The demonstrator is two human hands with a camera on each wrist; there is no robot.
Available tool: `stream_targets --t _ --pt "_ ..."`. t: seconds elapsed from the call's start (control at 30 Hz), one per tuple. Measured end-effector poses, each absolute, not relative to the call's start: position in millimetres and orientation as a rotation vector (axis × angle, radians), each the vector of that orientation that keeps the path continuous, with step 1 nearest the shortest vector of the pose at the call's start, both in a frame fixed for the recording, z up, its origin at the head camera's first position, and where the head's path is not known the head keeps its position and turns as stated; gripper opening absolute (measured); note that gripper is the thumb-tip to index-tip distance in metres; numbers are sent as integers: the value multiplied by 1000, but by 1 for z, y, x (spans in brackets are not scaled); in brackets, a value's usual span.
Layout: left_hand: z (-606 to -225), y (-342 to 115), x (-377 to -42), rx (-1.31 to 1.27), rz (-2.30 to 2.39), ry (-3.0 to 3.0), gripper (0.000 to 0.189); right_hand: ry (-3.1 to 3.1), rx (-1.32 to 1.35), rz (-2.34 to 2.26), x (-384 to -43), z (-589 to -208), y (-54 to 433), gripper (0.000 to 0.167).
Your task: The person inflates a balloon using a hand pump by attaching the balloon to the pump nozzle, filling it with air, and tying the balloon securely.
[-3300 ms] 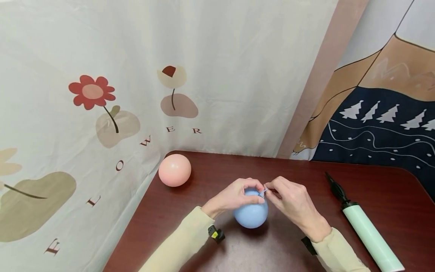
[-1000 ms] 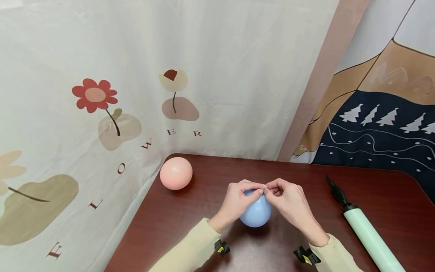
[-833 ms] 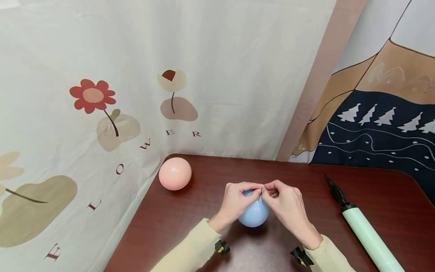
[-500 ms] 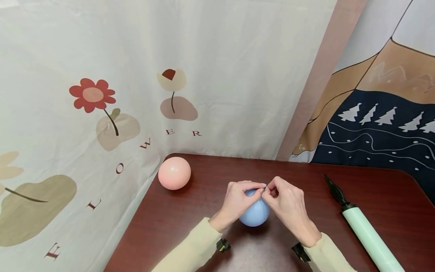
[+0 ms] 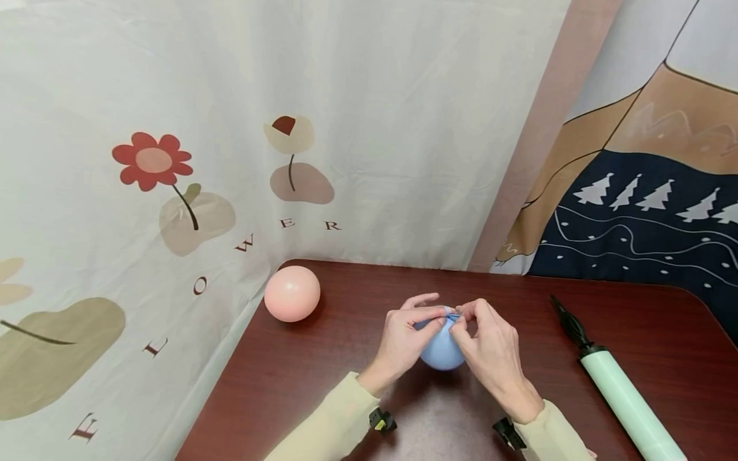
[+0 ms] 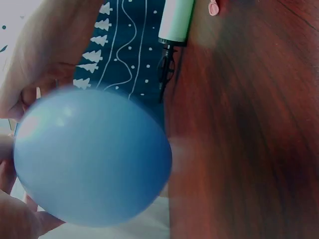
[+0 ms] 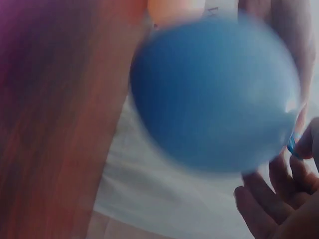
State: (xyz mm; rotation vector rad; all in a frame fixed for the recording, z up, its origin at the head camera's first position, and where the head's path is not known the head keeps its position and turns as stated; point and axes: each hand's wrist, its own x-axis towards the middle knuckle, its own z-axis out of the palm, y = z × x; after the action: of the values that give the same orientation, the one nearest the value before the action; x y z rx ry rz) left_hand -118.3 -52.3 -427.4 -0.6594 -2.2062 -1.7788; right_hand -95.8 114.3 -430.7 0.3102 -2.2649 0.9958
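Observation:
A small inflated blue balloon (image 5: 442,355) is between my hands, its neck uppermost in the head view. My left hand (image 5: 402,336) pinches the neck with thumb and index finger, another finger stretched out behind. Just to the right, my right hand (image 5: 491,342) pinches the stretched end of the neck, a twisted bit of blue rubber showing between the fingertips. In the left wrist view the round balloon (image 6: 94,159) hides much of the fingers. The right wrist view shows the blue neck (image 7: 292,144) at the right fingertips.
An inflated pink balloon (image 5: 292,294) rests at the table's back left corner. A mint green hand pump (image 5: 625,394) with a black nozzle lies on the right of the brown table (image 5: 357,288). A small pink rubber piece (image 6: 213,7) lies near the pump. Printed curtains (image 5: 403,128) hang behind.
Both hands stay at the balloon's neck, and their fingers have shifted along it. The balloon has risen slightly and moved right. A left finger now extends outward. The pink balloon and pump stay put.

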Motion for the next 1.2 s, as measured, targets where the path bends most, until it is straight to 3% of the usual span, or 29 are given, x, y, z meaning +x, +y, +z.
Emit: stream_targets --t 0.17,0.5,0.9,1.2 --pt "-424 -51 -118 -569 -1885 -2216 12 -2226 336 1000 -95 -437 106 11" --pt "-426 -54 -110 -676 -2266 -2172 31 -2162 354 1076 -95 -434 108 6" --pt "-425 -58 -107 -907 -2122 -2206 42 -2178 400 1020 -94 -415 119 20" --pt "-423 -52 -104 -953 -1968 -2221 54 -2137 414 1032 -100 -410 123 8"
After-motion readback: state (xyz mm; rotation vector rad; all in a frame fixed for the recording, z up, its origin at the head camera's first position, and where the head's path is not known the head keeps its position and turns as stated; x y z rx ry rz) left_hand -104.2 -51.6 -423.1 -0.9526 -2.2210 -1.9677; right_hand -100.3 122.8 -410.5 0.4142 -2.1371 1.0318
